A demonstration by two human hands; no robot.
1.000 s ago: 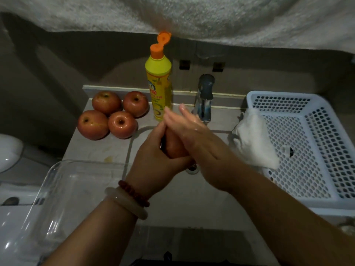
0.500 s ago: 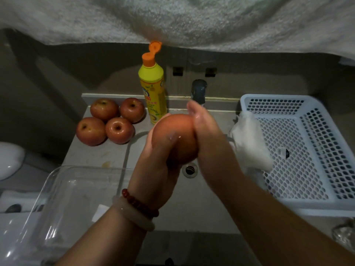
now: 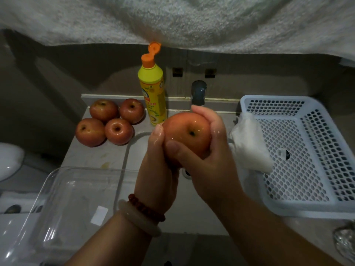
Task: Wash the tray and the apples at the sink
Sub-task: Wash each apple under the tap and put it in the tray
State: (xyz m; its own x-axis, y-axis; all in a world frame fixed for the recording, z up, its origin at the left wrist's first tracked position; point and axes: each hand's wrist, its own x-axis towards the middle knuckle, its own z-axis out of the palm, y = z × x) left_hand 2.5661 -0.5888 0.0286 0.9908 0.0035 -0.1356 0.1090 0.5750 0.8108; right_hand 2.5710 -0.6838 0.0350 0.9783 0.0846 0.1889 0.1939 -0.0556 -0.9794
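Observation:
A wet red apple (image 3: 185, 134) is raised above the sink basin (image 3: 134, 150), its dimple facing me. My left hand (image 3: 157, 166) cups it from below and the left. My right hand (image 3: 209, 158) wraps it from the right, thumb across the front, fingertips curled over the top. Several more red apples (image 3: 110, 121) sit in a cluster on the counter at the back left. The clear plastic tray (image 3: 73, 204) lies at the lower left, partly over the sink's left edge. The tap (image 3: 198, 92) stands behind the held apple.
A yellow detergent bottle (image 3: 153, 93) with its orange cap flipped open stands behind the sink. A white perforated basket (image 3: 307, 150) fills the right, with a white cloth (image 3: 249, 143) draped over its left rim. A grey towel (image 3: 172, 20) hangs overhead.
Both hands have lifted the apple from low in the basin and turned it, so its dimple faces me. My right hand went from flat against the apple to curled round it.

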